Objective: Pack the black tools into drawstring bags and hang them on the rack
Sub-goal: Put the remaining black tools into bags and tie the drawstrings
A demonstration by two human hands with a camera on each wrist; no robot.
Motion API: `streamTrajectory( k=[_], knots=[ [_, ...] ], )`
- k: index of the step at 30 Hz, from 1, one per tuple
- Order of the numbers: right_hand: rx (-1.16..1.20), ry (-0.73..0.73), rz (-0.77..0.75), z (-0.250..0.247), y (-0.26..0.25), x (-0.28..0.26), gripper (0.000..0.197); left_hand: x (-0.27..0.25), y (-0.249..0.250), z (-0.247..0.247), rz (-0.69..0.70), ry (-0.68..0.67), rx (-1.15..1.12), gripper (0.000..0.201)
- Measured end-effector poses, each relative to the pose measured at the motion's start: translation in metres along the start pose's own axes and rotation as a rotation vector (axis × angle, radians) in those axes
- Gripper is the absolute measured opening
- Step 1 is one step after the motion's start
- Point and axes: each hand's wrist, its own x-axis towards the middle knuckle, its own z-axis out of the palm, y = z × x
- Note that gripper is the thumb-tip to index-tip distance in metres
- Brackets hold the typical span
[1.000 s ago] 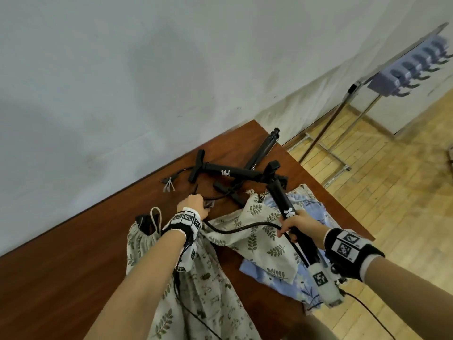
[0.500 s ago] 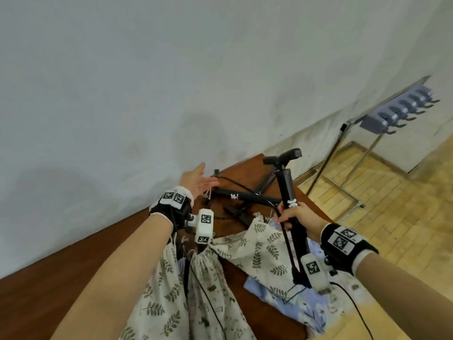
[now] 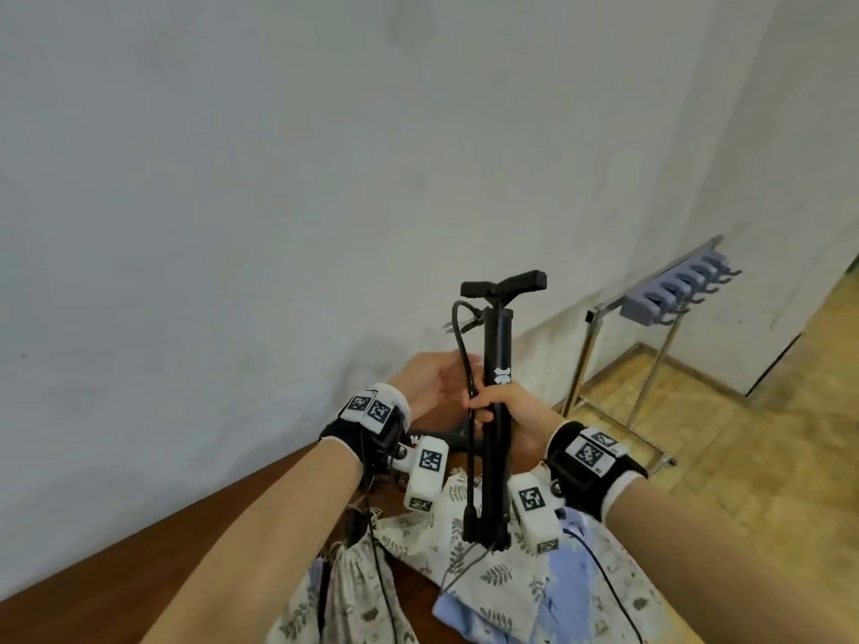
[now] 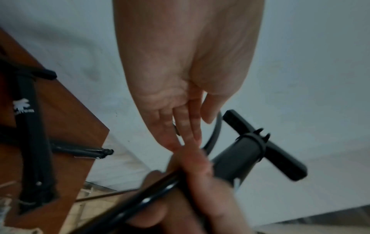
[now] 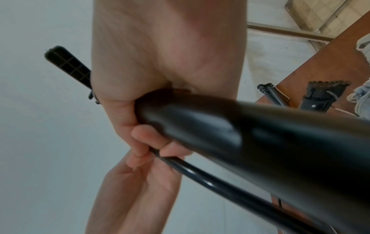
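Change: my right hand has lifted the black pump upright off the table | left hand spread, now touching its hose | leaf-print bags lie below | bagging comes next

We wear no sleeves, so both forearms are bare up to the bands. On our left wrist sits a black strap edged in white, carrying white tiles printed with black square codes. A white camera block with the same codes juts from its near side, on a black mount with silver screws. Our right wrist has a matching strap and block, trailing a thin black cable.
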Motion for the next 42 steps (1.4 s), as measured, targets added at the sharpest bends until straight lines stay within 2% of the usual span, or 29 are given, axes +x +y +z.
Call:
streamTrajectory(
  k=[2,6,9,11,14,17,18,20,22,23,26,28,30,33,36,42],
  knots=[
    [0.016,-0.026,0.013,-0.003,0.004,-0.003,0.012,-0.002,0.009,0.003,0.072,0.002,-0.031,0.024],
    [0.025,-0.043,0.019,-0.01,0.004,-0.006,0.014,-0.007,0.016,0.004,0.147,0.004,-0.025,0.024],
    [0.043,-0.011,0.059,-0.016,0.001,-0.008,0.031,-0.011,0.019,0.012,0.3,0.061,0.151,0.02],
    [-0.031,0.003,0.105,-0.019,-0.002,-0.011,0.037,-0.014,0.023,0.02,0.379,0.089,0.237,0.018],
    [-0.117,0.097,0.073,-0.022,0.0,-0.009,0.03,-0.017,0.033,0.031,0.444,0.091,0.255,0.02],
    [-0.165,0.131,0.009,-0.019,0.004,-0.008,0.01,-0.012,0.039,0.039,0.467,0.065,0.385,0.016],
    [-0.148,0.129,0.002,-0.019,0.006,-0.008,0.012,-0.011,0.039,0.041,0.487,0.068,0.469,0.015],
    [-0.058,0.101,0.015,-0.019,0.008,-0.008,0.037,-0.004,0.041,0.043,0.524,0.098,0.623,0.013],
    [0.011,0.043,0.038,-0.021,0.011,-0.008,0.063,0.002,0.042,0.043,0.497,0.117,0.695,0.015],
    [0.033,0.018,0.047,-0.02,0.012,-0.01,0.066,0.006,0.043,0.042,0.463,0.133,0.72,0.019],
    [0.088,0.044,0.025,-0.021,0.015,-0.013,0.053,0.015,0.043,0.038,0.41,0.154,0.784,0.028],
    [0.033,0.095,0.008,-0.026,0.013,-0.016,0.041,0.017,0.042,0.036,0.382,0.157,0.781,0.031],
    [-0.028,0.077,0.04,-0.029,0.01,-0.02,0.032,0.019,0.042,0.034,0.395,0.151,0.803,0.032],
    [0.002,0.032,0.098,-0.031,0.01,-0.023,0.043,0.024,0.042,0.034,0.441,0.093,0.904,0.032],
    [0.022,0.003,0.084,-0.029,0.014,-0.024,0.049,0.03,0.04,0.037,0.428,0.09,0.954,0.028],
    [-0.018,0.061,0.088,-0.034,0.015,-0.029,0.053,0.03,0.043,0.038,0.417,0.006,0.867,0.019]
  ],
)
